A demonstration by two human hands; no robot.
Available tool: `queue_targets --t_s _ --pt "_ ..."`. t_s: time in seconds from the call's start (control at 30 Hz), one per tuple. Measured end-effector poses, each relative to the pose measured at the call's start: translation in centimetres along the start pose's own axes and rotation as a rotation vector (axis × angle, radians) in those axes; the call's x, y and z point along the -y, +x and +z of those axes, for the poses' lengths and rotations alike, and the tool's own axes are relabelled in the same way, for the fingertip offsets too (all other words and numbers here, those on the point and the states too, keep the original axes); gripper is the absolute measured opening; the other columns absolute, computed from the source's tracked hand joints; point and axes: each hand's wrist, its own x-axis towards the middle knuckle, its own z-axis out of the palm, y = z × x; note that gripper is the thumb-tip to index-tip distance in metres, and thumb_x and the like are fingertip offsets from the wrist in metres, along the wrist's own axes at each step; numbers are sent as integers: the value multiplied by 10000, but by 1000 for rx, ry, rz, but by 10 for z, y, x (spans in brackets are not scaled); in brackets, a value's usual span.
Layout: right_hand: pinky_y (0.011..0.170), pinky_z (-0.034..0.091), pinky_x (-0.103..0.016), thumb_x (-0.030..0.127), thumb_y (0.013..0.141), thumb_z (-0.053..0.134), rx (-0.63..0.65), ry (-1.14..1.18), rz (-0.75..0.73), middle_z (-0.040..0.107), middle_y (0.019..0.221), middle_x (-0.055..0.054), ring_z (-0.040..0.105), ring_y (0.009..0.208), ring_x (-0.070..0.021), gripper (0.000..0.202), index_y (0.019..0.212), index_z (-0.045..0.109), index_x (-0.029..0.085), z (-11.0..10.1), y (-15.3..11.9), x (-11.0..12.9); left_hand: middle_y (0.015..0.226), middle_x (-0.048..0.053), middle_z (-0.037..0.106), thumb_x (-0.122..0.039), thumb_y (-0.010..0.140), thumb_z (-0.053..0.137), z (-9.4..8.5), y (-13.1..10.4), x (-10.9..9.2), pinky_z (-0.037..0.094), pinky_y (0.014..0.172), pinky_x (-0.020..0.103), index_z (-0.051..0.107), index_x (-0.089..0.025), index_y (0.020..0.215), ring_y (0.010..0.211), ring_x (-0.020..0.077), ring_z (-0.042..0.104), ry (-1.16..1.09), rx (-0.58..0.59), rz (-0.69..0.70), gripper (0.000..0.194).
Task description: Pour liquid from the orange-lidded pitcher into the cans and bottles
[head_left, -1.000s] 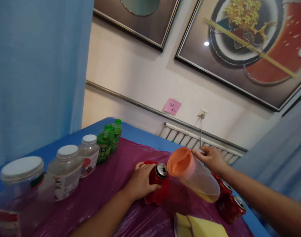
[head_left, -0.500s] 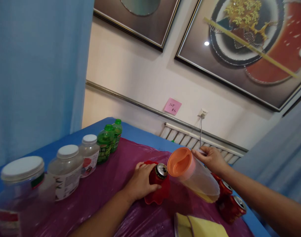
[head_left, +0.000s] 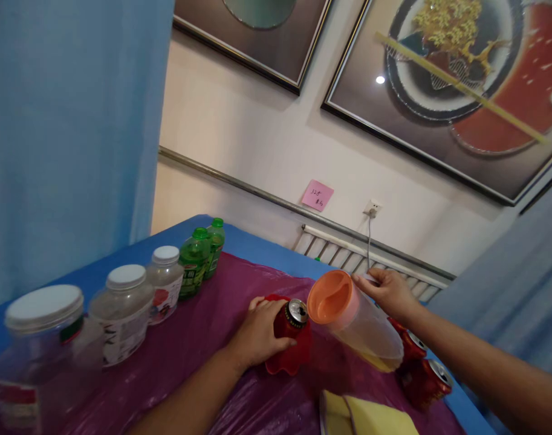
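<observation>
L hand (head_left: 257,335): fingers wrapped rnd red can (head_left: 287,324), thumb on near side, gripping it upright.
Red can: abt middle of table (head_left: 257,238), on red dish (head_left: 285,362), on purple sheet (head_left: 239,284); top faces up, fill lvl hidden.
R hand (head_left: 391,293): my fingers closed on handle of see-through jug (head_left: 366,332).
Jug: held up just R of can, leaning toward it; orange lid (head_left: 331,296) right by can top, can't tell if touching.
Yellowish liquid (head_left: 382,364): pooled at jug's base end; no stream visible btwn lid & can.
Done: can steadied, jug tipped, lid at can.
Left: liquid in jug, so prob. part-way at most; can't judge what's in can.
Yellow cloth (head_left: 370,417): folded, nr near edge.
Other cans (head_left: 425,383): along R edge, partly behind jug.
White-lidded jars (head_left: 126,314): row along L edge; green bottles (head_left: 194,266) twd far-L corner.
</observation>
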Motion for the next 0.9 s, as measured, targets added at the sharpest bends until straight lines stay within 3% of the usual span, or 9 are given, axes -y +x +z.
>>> queue_targets --t_s 0.9 --pt "452 195 -257 605 814 582 -15 15 14 235 542 60 250 496 -96 529 563 285 246 -1 -2 1 1280 66 699 -383 589 889 -1 0 -1 272 1147 519 627 -263 1229 1219 326 598 18 11 -24 702"
